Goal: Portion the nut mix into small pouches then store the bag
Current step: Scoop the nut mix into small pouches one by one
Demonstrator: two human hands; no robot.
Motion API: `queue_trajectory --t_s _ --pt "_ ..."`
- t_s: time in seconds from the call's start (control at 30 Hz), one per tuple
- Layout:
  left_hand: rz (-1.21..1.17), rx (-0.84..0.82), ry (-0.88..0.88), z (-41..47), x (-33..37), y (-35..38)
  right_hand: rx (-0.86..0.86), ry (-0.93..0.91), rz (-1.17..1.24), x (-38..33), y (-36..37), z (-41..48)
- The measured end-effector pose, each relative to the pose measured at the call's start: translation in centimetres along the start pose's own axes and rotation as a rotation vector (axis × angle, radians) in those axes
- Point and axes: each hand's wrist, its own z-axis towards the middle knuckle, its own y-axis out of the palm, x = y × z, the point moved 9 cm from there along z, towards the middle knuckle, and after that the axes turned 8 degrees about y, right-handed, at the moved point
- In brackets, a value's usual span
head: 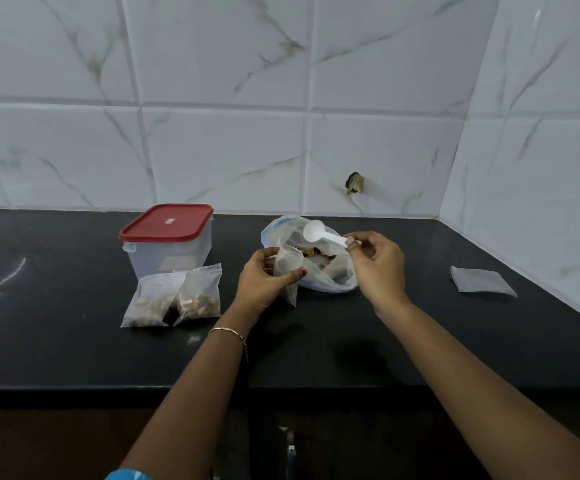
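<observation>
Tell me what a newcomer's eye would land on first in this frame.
Probably the two hands at the centre of the black counter: the left hand holds a small pouch open while the right hand holds a white scoop over the open nut mix bag. Next, the red-lidded container at left, with two filled pouches in front of it. An empty pouch lies flat at far right.

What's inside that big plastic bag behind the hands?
The big plastic bag holds brown mixed nuts, visible through its open mouth. The white scoop hovers above them. How much is left is hidden by the crumpled plastic and the pouch.
</observation>
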Motion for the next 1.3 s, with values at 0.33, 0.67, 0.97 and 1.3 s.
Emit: queue_trajectory --t_s 0.33,0.67,0.97,1.3 --pt "-0.005 -0.107 -0.106 -1.1 -0.2 0.6 0.062 0.379 -0.119 8.1 -2.1 -1.0" --pt "0.019 -0.271 -0.168 -2.0 -0.7 0.3 0.062 0.287 -0.484 6.7 -1.7 -1.0" --pt "0.072 -0.248 -0.078 -2.6 -0.2 0.7 -0.252 -0.368 -0.352 -0.9 3.7 -3.3" --pt "0.074 -0.215 -0.040 -2.6 0.0 0.5 -0.474 -0.322 -0.667 -1.9 7.1 -2.2"
